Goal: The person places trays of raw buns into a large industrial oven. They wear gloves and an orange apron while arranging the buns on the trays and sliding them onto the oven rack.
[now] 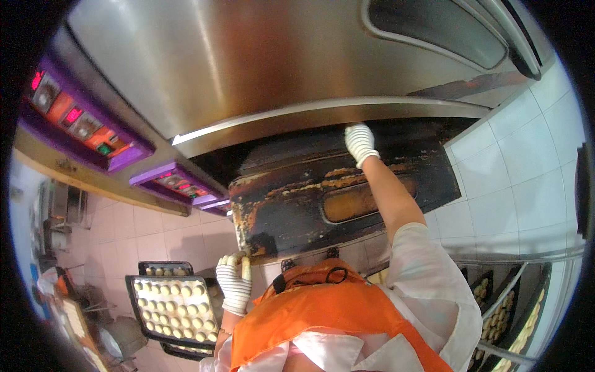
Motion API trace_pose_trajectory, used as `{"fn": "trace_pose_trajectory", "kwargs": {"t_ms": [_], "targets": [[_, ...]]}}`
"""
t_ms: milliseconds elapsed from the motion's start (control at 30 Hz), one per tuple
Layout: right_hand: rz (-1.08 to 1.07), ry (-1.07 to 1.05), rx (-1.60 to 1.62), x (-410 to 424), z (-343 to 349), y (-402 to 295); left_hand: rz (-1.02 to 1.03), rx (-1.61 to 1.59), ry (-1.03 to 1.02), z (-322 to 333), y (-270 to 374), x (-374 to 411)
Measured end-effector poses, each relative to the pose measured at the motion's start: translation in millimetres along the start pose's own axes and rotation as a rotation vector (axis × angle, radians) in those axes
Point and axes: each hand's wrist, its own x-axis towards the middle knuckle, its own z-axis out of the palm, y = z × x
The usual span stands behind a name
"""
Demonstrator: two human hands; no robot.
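A dark, stained oven door (288, 223) with a browned glass window (348, 204) is folded down before me. My right hand (360, 142), in a white striped glove, reaches over it to the oven's mouth, just below the steel ledge. Its fingers are curled, and their tips are hidden, so I cannot tell whether they hold anything. By the door's near left corner is my left hand (234, 283), gloved alike. The bent fingers of that hand meet the corner, but whether they grip it is unclear.
An upper steel oven door (279, 60) fills the top. Purple-framed control panels (81, 121) line the left. A tray of small round dough pieces (174, 307) stands lower left. A metal rack (504, 288) holds more trays at right. A person (56, 281) is far left.
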Motion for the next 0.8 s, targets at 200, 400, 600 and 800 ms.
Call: {"fn": "trace_pose_trajectory", "kwargs": {"t_ms": [200,400,600,800], "targets": [[0.177,-0.106,0.011,24.9,-6.5,104.8,-0.001,-0.072,-0.070,52.7,41.7,7.9],[0.004,-0.082,0.151,26.3,0.0,119.4,0.044,-0.084,-0.231,95.5,92.0,50.4],[-0.090,-0.143,0.189,8.8,1.0,120.7,0.248,-0.148,-0.279,156.0,146.6,123.3],[-0.104,0.054,0.297,-77.6,16.7,116.2,0.514,-0.180,-0.319,225.4,196.4,177.4]]}}
